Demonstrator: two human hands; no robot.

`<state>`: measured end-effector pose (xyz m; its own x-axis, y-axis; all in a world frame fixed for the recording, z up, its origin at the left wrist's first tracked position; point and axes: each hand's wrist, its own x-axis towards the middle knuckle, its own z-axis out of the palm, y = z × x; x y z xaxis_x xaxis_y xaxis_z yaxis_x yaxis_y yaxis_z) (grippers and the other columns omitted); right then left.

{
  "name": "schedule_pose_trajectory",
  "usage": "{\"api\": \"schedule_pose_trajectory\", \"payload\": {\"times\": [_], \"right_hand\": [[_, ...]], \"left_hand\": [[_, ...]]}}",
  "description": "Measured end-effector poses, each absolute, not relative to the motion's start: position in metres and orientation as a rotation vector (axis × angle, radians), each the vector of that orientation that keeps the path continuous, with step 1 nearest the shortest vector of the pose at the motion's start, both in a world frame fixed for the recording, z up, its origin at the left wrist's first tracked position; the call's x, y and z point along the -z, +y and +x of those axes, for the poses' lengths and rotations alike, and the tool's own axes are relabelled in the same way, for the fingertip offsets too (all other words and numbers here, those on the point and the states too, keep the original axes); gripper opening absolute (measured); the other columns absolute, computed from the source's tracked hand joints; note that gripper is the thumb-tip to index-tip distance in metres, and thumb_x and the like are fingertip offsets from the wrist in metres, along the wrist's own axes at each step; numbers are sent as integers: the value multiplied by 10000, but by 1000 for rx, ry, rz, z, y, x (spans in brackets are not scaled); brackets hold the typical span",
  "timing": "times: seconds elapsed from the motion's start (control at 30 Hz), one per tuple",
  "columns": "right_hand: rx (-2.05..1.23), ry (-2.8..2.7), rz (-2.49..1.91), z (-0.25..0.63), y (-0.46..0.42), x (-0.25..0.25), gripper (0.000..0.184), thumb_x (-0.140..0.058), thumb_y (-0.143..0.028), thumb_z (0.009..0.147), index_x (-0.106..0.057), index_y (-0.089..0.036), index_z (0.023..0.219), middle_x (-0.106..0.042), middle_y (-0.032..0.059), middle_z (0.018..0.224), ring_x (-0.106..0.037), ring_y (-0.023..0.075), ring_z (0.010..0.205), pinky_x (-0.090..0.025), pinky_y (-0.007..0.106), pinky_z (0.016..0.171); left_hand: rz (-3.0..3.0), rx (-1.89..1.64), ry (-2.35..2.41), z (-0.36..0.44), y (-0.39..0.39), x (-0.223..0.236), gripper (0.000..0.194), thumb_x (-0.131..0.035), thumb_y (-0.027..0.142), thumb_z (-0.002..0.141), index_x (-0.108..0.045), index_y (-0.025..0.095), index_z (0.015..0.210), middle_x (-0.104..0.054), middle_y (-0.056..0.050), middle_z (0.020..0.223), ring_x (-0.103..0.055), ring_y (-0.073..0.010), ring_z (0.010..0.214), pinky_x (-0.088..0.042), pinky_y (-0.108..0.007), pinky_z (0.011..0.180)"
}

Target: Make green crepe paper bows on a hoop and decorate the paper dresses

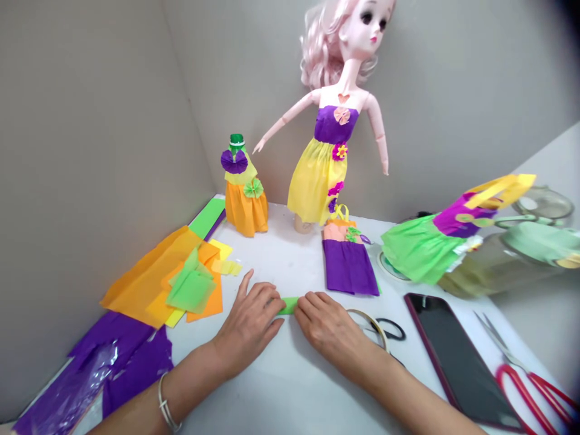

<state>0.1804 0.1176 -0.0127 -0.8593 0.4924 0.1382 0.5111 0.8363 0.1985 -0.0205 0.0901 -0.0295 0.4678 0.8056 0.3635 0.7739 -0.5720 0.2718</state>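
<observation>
"Green paper strip [289, 306], right in the middle, running between my two hands at the white table [254, 386]!"

"Who's got which end?"

"My left hand [249, 320] is at the left end: index fingertip right against it, thumb just below with a gap between the two, little finger spread away. My right hand [328, 323] covers the right end, fingers bunched together, tips down on the green."

"Pinched, or only pressed?"

"Can't tell, for either hand; my own fingers hide the undersides."

"And around you?"

"Beside my right wrist, a tan tape ring [382, 333] overlaps black-handled scissors [402, 331]. Farther right, a dark-screened smartphone [460, 356], then red-handled scissors [516, 362], blades apart!"

"Left side?"

"Orange paper [149, 278] spread out, green paper pieces [193, 290] on top of the pile, and nearer me, purple paper [140, 362] with glossy clear plastic [90, 371] beside it."

"Back row?"

"A pink-haired doll [333, 124] in purple and yellow, upright! To the left of it, a green-necked bottle [244, 199] wearing an orange skirt. Lying flat just beyond my right hand, a purple-and-peach paper dress [348, 266]."
</observation>
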Motion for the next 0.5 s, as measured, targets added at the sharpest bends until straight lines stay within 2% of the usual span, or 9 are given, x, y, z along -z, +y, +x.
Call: {"api": "schedule_pose_trajectory", "payload": {"times": [0.3,0.5], "right_hand": [[-22,-2801,-971,184,125,27,118,-550,-69,881,-596,-178,877,-583,30,826,-522,199,786,-387,326,712],[-290,-2752,-1055,180,122,13,113,-533,-131,911,-640,-165,923,-602,52,865,-544,195,810,-432,315,737]], "left_hand": [[2620,-733,1406,-20,92,29,148,-504,157,902,-607,188,1004,-635,-34,925,-550,-211,1055,-157,-608,1136],[2604,-808,1396,-21,93,30,178,-463,151,935,-626,187,874,-646,-11,850,-564,-181,1014,-142,-586,1143]]}}
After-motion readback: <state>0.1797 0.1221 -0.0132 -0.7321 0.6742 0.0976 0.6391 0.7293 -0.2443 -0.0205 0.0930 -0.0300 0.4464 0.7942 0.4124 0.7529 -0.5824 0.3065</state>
